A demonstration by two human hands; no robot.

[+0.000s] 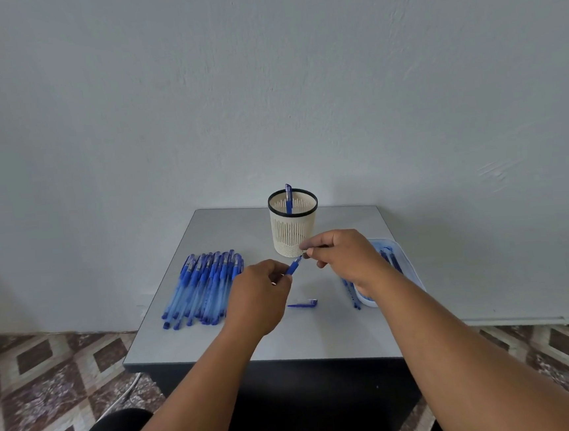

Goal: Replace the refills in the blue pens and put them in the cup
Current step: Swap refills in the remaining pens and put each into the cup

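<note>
Forearms reach over table (218, 341); left hand (261, 294) fingers curled round blue pen (293, 266), right hand (340, 255) pinching its tip end (refill swap under way, likely); next: reassemble, drop in cup (294, 226); loose cap (304, 304) lies near

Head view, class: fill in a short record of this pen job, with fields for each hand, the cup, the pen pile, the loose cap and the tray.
left hand: grips the barrel of a blue pen
right hand: pinches the pen's tip end
cup: cream, slotted, black rim, upright at the back of the table; one blue pen stands in it
pen pile: many blue pens lying side by side, left of the hands
loose cap: on the table, near the hands
tray: white, at the right, partly hidden by the right arm
</note>
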